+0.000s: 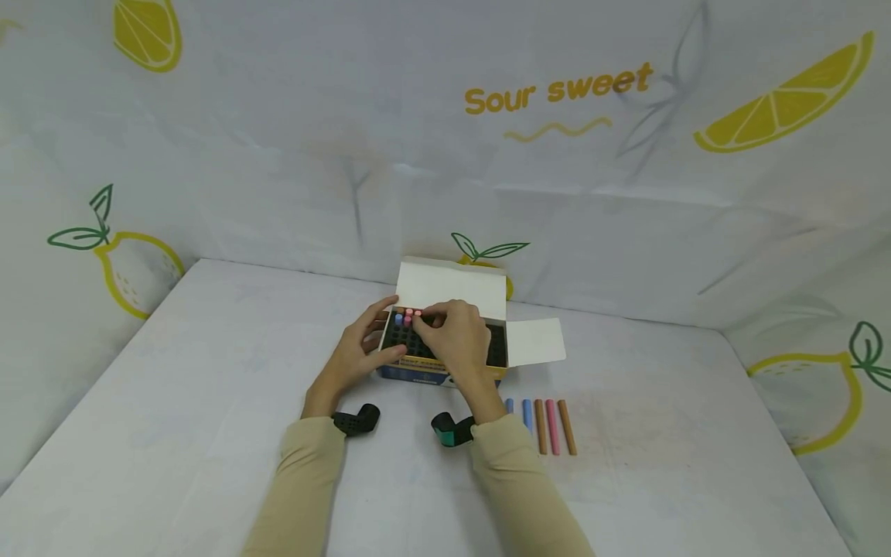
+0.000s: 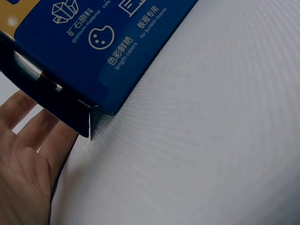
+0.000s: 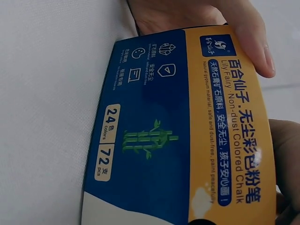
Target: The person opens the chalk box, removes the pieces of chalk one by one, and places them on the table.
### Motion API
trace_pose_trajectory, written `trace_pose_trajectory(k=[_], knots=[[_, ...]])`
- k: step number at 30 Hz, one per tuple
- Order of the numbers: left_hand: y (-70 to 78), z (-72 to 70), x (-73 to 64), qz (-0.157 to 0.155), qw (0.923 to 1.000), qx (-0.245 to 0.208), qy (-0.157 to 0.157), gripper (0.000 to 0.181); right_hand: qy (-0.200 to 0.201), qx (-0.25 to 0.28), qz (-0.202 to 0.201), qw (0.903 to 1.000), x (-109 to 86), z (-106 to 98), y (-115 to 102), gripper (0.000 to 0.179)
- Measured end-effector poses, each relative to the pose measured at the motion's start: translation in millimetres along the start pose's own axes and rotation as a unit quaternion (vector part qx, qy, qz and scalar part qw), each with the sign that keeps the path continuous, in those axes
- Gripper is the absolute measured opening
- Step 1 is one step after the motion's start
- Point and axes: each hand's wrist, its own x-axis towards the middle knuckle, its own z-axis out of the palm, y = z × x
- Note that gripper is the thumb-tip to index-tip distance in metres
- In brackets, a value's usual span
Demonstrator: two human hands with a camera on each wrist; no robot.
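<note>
Our right hand (image 1: 455,336) pinches a pink chalk stick (image 1: 418,313) in the back left of the chalk box (image 1: 418,375), next to other upright sticks (image 1: 399,319). Our left hand (image 1: 353,352) grasps the box's left end, thumb along the front edge. The box sits on our white surface (image 1: 209,387), lid (image 1: 452,286) raised; 5 loose sticks (image 1: 553,427), 2 blue, 2 brown and 1 pink, lie near its front right.
</note>
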Motion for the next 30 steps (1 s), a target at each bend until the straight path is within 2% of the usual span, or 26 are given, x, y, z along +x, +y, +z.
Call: trace_pose_trajectory(k=[8, 17, 26, 30], knots=[[0.2, -0.3, -0.2, 0.003, 1.0, 0.0, 0.0, 0.079, 0.005, 0.011, -0.009, 0.9999, 0.3, 1.7, -1.7, 0.015], [1.2, 0.6, 0.4, 0.005, 1.0, -0.003, 0.001, 0.078, 0.065, 0.047, -0.039, 0.996, 5.0, -3.7, -6.9, 0.015], [1.7, 0.7, 0.0, 0.004, 1.0, 0.0, 0.0, 0.079, 0.031, 0.044, -0.02, 0.9983, 8.8, -7.2, -6.3, 0.023], [2.3, 0.3, 0.0, 0.003, 1.0, -0.004, -0.002, 0.078, 0.02, 0.044, -0.024, 0.9986, 9.1, -6.4, -5.6, 0.023]])
